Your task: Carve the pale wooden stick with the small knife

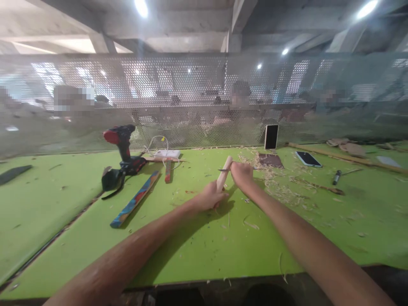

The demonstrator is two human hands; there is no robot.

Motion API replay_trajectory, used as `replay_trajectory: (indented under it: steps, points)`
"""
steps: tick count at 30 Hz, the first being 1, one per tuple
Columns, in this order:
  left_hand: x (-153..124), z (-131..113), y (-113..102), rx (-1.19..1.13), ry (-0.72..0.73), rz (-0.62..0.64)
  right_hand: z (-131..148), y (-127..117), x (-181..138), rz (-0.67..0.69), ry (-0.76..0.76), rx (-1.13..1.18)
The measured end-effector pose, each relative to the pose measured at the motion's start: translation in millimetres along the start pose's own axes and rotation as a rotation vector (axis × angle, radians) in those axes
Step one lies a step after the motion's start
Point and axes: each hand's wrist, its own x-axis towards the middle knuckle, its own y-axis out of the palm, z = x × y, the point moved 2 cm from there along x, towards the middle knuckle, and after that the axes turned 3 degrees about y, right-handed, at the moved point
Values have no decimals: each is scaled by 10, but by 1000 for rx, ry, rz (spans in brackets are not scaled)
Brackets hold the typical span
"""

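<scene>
My left hand (208,197) is wrapped round the lower part of a pale wooden stick (225,173), which tilts up and away from me over the green table. Closed in a fist, my right hand (242,174) grips a knife, most of its handle hidden by the fingers. The thin dark knife blade (223,170) points left and lies across the upper part of the stick. Curled wood shavings (280,182) are scattered on the table to the right of my right hand.
A red and black cordless drill (123,148) stands at the left, near a blue patterned strip (135,199). To the right are a brown sandpaper-like piece (270,160), a phone (308,159) and a wooden spoon (331,189). A perforated metal screen (191,93) rises behind the table.
</scene>
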Motion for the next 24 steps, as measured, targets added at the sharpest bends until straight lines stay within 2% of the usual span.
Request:
replay_trajectory:
  steps: [4,10,14,17,19,22,24]
  points:
    - [-27,-28,8,36,-24,5,-43,-18,15,-32,12,-14]
    - [-82,-114,59,60,-58,30,-288,-101,76,-98,97,3]
    - [-50,-112,45,80,-80,8,-262,-84,119,-106,96,2]
    - [-53,-128,7,53,-84,46,-270,-60,145,-99,117,17]
    - [-88,-163,-21,44,-74,106,-392,-51,168,-80,177,47]
    - [-153,-194,-50,47,-71,215,-718,-53,208,-18,381,82]
    - [-164,-162,-72,31,-101,216,-896,-76,228,-12,497,95]
